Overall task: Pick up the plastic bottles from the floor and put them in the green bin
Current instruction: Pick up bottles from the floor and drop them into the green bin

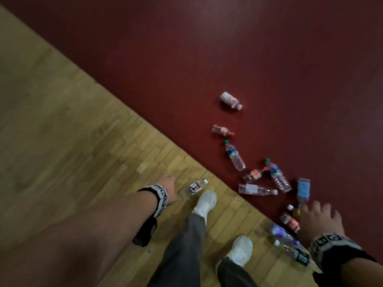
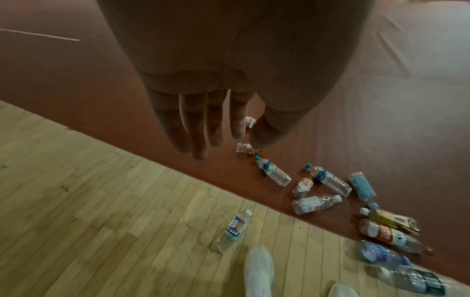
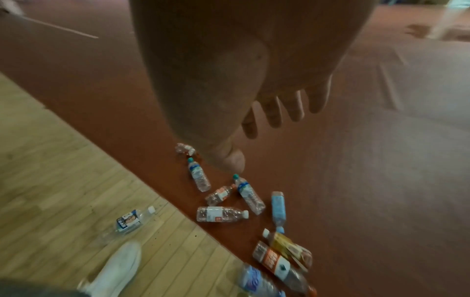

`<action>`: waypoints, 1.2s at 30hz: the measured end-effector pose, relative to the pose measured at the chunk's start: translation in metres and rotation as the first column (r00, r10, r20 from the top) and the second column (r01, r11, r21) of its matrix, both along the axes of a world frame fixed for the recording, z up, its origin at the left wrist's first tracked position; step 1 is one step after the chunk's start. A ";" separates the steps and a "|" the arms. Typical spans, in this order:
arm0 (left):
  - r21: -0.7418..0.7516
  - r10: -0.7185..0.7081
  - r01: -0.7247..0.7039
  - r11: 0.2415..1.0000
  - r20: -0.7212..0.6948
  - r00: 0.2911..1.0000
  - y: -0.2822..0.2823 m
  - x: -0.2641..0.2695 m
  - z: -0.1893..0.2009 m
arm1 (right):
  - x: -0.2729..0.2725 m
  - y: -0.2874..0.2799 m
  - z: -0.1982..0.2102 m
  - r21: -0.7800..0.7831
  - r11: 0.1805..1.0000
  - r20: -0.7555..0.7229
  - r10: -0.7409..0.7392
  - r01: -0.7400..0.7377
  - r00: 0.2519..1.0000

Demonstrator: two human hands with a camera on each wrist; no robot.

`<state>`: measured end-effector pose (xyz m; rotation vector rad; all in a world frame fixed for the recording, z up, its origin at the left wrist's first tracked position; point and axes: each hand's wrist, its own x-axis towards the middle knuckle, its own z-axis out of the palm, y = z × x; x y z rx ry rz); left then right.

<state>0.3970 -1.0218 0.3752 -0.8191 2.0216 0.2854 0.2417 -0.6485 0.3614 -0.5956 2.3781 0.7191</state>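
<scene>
Bottles lie scattered along the seam where the wooden floor (image 1: 62, 125) meets the red floor (image 1: 269, 59), and none is yet in either hand; the green bin shows in no view, so its direction cannot be told. Nearest, at the lower right of the head view, the right hand (image 1: 320, 219) hangs with fingers spread and slack, grasping nothing, just above a tight cluster: a dark-labelled bottle (image 1: 291, 250), a purple-labelled bottle (image 1: 279, 230) and a red-labelled bottle (image 1: 291, 222). The left hand (image 1: 169, 183), lower centre, is likewise released and empty, just beside the lone blue-labelled bottle (image 1: 193, 187) on the wood, which lies close to the white shoe (image 1: 204, 203).

A good start, I judge, is for each hand to take what lies closest: the left wraps the lone bottle round its middle, the right takes the red-labelled one from the top of the cluster; these are light, thin-walled and round, so a nudge may roll them, and a grip across the barrel beats a pinch at the cap. Feet should stay off the cluster.

Farther, at centre right, lie the white-labelled bottle (image 1: 257, 189), two green-capped bottles (image 1: 235, 156) and a light-blue bottle (image 1: 303, 189); farthest, the white bottle (image 1: 231, 100); these suit later trips.
</scene>
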 end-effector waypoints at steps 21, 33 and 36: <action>0.101 -0.254 0.235 0.967 0.262 0.931 -0.043 0.017 -0.496 | -0.035 -0.081 -0.365 0.067 0.993 0.210 0.085 -0.101 0.974; 0.218 -0.138 0.111 0.970 0.114 0.984 -0.043 -0.015 -0.445 | -0.057 -0.127 -0.396 0.205 0.974 0.286 0.033 -0.094 0.958; 0.212 -0.001 0.002 0.977 -0.005 1.000 -0.043 -0.031 -0.413 | -0.066 -0.142 -0.406 0.202 0.979 0.318 -0.036 -0.031 0.948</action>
